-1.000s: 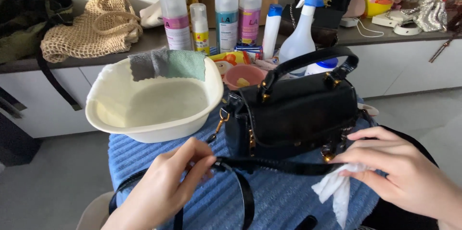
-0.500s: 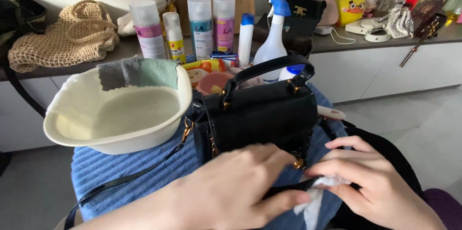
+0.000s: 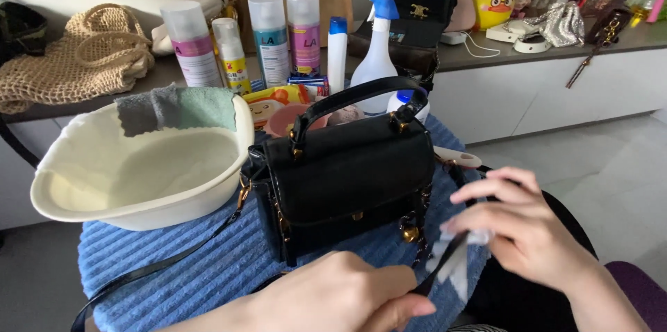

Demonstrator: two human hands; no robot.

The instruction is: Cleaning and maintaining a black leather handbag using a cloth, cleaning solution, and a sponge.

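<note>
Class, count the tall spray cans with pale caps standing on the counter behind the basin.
4, in a row: pink-labelled can, smaller yellow-labelled can, teal-labelled can, magenta-labelled can. More may be hidden.

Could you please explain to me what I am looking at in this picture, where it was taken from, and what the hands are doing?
There is no machine here: a person works with bare hands, and the one picture comes from a camera worn on their head, looking down.

In front of them a black handbag stands upright on a blue ribbed cloth. Beside it sits a cream basin with a grey and green rag draped over its rim. Behind are spray cans, a spray bottle and a net bag on a counter.

The left hand pinches the bag's black strap. The right hand holds a white wipe against that strap.
</note>
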